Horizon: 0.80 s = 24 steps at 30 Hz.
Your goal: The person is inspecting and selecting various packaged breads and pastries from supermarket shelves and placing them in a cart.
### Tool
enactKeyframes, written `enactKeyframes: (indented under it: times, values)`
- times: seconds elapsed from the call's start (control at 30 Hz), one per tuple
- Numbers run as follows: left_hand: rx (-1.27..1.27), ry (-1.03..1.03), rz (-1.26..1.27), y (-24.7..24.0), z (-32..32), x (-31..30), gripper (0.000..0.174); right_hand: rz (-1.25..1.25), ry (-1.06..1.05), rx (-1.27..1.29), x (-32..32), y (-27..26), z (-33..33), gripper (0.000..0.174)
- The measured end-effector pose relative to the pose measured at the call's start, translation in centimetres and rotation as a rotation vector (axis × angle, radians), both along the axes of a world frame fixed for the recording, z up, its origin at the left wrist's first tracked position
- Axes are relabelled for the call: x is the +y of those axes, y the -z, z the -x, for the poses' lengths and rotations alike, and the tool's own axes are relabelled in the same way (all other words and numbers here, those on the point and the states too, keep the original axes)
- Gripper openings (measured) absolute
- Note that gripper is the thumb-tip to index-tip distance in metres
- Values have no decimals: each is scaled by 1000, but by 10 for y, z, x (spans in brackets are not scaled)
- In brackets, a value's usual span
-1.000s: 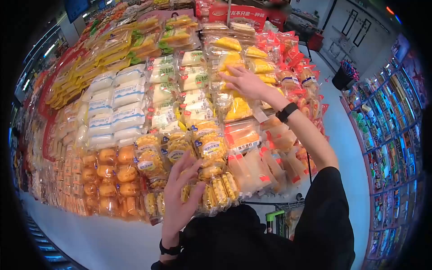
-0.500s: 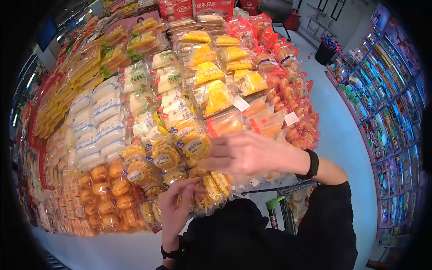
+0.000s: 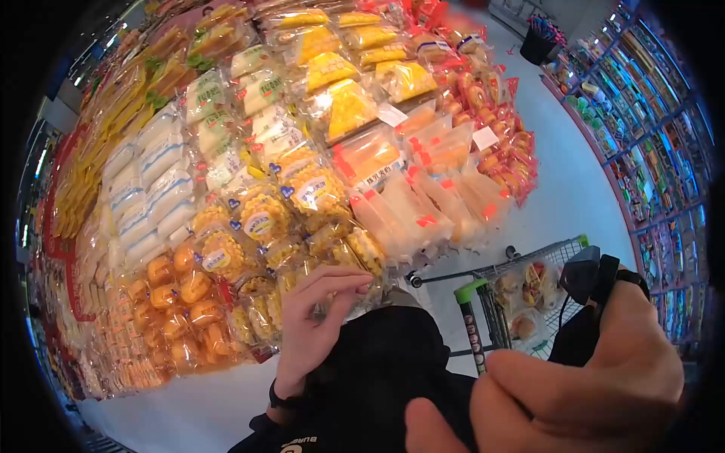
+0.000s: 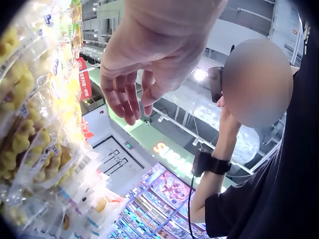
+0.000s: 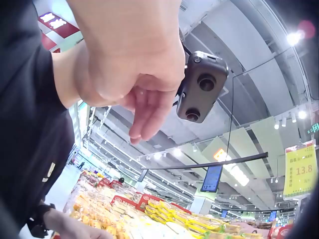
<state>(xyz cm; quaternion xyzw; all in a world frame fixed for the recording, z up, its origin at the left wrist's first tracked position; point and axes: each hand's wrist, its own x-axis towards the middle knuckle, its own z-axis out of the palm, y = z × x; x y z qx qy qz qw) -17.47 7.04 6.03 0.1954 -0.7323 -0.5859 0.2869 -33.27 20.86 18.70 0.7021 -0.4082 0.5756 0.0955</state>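
My left hand [image 3: 317, 313] hovers at the near edge of the bakery display, fingers loosely bent and holding nothing. Close beside it lie bagged yellow wavy pastries [image 3: 260, 219], which also fill the left side of the left wrist view. My right hand [image 3: 581, 392] is raised large and near the head camera, its fingers loosely curled. In the right wrist view its fingers [image 5: 147, 114] hang bent with nothing visible between them. A black two-lens camera [image 5: 203, 87] is right beside that hand, at head height. Black bands circle both wrists.
A shopping cart [image 3: 464, 291] with packaged bread [image 3: 529, 291] stands at right. Bagged sandwiches [image 3: 404, 208], yellow-wrapped pastries [image 3: 343, 106], white packs [image 3: 155, 174] and orange buns [image 3: 189, 287] cover the display. Shelving [image 3: 642, 143] runs along the far right, beyond the floor.
My right hand has come back from the yellow-wrapped pastries, across the display and up close to the head camera. The left hand stays at the near edge. The view has shifted, revealing more cart.
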Motion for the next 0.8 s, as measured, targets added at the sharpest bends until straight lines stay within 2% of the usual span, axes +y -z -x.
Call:
enactKeyframes:
  times: [0.23,0.33,0.4,0.47,0.53,0.57,0.63,0.67,0.7,0.77,0.8]
  values:
    - [-36,200,9,2,-1,22,24,115,82,18,44,1,3,21]
    - [-110,333,-34,-2,2,33,25,25,217,-14,57,26,23,26]
    - [-225,451,-46,-6,5,37,27,-199,391,-43,70,64,35,29]
    - [-167,539,6,1,13,45,30,-477,642,34,96,104,41,28]
    - [-205,647,153,15,22,50,34,-790,730,-221,115,143,37,24]
    - [-173,633,230,27,28,55,33,-947,769,-352,128,162,34,22]
    - [-105,605,386,56,42,66,32,-1272,752,-325,160,202,26,26]
    - [-203,683,448,69,47,68,33,-1372,724,-287,181,229,19,27]
    - [-213,693,532,88,52,75,33,-1421,692,-220,198,251,10,34]
    - [-235,719,701,123,61,94,35,-1567,704,-336,217,269,-11,45]
    - [-256,756,705,131,69,103,36,-1559,705,-348,224,274,-20,49]
